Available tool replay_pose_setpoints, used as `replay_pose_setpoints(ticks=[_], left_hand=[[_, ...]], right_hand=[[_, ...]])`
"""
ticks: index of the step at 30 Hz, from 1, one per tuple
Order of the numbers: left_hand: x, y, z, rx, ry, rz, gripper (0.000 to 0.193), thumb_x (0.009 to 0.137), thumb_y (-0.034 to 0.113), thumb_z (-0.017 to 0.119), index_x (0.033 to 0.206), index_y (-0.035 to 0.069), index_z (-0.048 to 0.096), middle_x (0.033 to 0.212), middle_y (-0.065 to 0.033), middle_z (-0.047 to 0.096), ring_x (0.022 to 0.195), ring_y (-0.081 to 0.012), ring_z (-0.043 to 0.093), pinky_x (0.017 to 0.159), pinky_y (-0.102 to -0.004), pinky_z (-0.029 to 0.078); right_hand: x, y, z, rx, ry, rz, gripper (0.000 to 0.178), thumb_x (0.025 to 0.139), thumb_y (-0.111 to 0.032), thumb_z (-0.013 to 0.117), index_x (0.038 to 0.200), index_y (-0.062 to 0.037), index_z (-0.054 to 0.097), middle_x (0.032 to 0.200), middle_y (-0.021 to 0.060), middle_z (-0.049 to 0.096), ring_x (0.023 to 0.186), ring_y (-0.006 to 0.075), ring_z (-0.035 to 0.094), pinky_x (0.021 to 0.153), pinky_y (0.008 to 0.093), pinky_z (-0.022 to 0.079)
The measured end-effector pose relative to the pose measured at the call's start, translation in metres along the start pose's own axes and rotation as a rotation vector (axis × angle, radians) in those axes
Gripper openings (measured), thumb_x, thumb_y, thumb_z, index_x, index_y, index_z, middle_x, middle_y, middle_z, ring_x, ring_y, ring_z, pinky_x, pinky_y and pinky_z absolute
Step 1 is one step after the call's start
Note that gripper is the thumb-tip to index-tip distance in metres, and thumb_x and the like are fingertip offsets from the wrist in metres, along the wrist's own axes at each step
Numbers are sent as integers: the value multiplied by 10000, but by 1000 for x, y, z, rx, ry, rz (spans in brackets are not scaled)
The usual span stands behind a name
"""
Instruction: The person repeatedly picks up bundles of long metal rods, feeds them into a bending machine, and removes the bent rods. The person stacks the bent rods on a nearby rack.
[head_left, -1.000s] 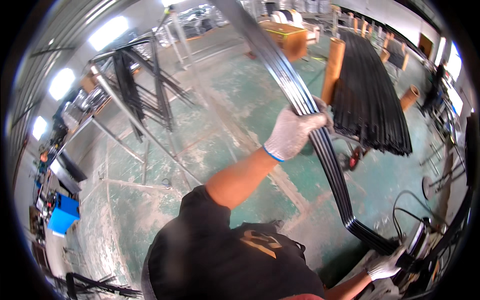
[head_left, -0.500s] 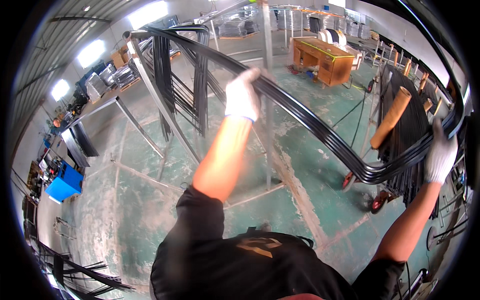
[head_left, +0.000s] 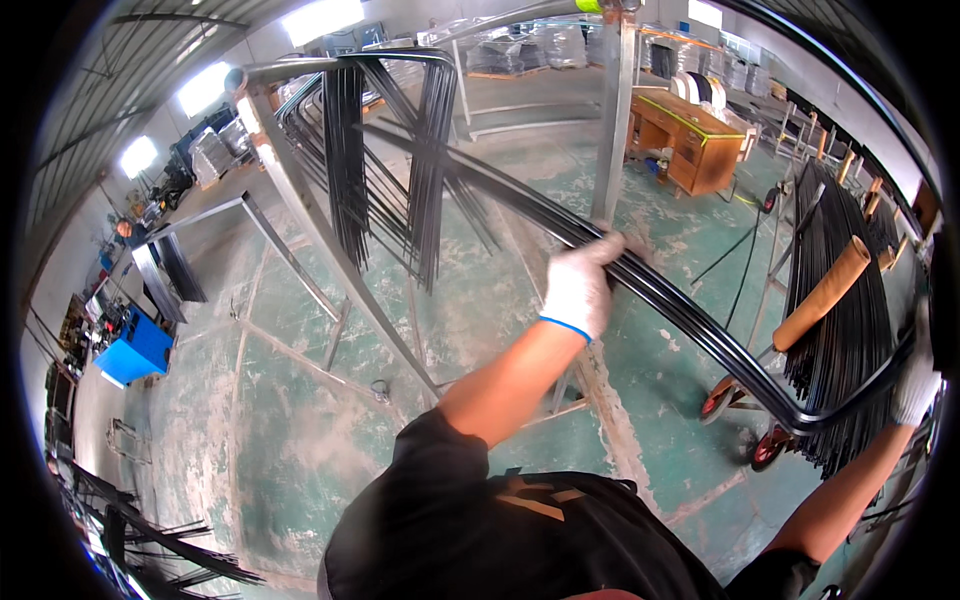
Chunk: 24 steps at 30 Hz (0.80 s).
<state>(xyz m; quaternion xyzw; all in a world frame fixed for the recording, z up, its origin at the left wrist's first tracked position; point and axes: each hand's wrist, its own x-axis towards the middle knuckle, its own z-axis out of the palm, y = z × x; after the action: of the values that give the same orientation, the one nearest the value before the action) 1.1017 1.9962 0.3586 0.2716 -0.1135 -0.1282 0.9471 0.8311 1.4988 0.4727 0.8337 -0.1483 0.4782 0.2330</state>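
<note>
A bundle of long black bent strips (head_left: 690,318) slants across in front of me, from beside the metal rack down to a rounded bend at the right. My left hand (head_left: 578,288), in a white glove, is closed around the middle of its straight run. Past the bend, my right hand (head_left: 912,378), also gloved, grips the bundle near the picture's rim; its fingers are partly hidden in shadow. The bundle's far end is blurred and crosses in front of similar black strips (head_left: 347,160) hanging over the rack's top bar. Whether it touches them I cannot tell.
The grey metal rack (head_left: 320,235) has slanted legs and an upright post (head_left: 613,120). At right, a wheeled cart (head_left: 768,447) carries many black strips and a brown cardboard tube (head_left: 825,293). Farther off stand a wooden desk (head_left: 700,165) and a blue box (head_left: 140,350).
Both hands and the bundle have moved right and down in the picture. The bundle's far end has drawn away from the rack's top left corner. The view has shifted a little.
</note>
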Motion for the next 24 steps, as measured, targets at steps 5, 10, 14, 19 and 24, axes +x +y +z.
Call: replay_pose_setpoints(ticks=[5,10,14,19,24], left_hand=[[43,79,-32,468,53,429,124,943,-24,572,957,-15,694,904,-152,710,882,-267,698,826,-370,571],[100,240,-130,-223,132,376,363,920,42,634,1227,-146,586,1210,-262,635,1181,-358,593,1053,-476,500],[-7,226,-137,37,255,426,504,995,204,620,1328,-163,527,1397,-269,572,1299,-412,535,1187,-510,400],[-37,65,-105,466,120,337,560,1042,480,566,1226,-45,627,1112,-156,672,1066,-264,599,963,-421,482],[-43,-97,-78,487,187,29,267,974,317,692,1055,63,685,1002,-71,678,934,-198,606,814,-349,461]], right_hand=[[125,-147,28,863,-39,464,354,1069,-261,485,1310,-65,655,1192,117,681,1065,220,668,937,339,529],[158,-318,-17,980,-45,45,278,982,-264,589,1146,-53,668,1043,136,701,979,287,697,872,407,559],[93,-359,-12,1109,45,-290,245,913,-267,673,1014,-44,678,924,152,716,911,340,719,819,461,583],[-30,-180,96,491,-440,313,316,907,-300,699,1112,-59,712,942,168,746,873,333,741,799,445,598],[-156,48,166,-222,-959,838,597,864,-595,720,1060,-34,776,1108,195,755,1067,331,731,903,412,583]])
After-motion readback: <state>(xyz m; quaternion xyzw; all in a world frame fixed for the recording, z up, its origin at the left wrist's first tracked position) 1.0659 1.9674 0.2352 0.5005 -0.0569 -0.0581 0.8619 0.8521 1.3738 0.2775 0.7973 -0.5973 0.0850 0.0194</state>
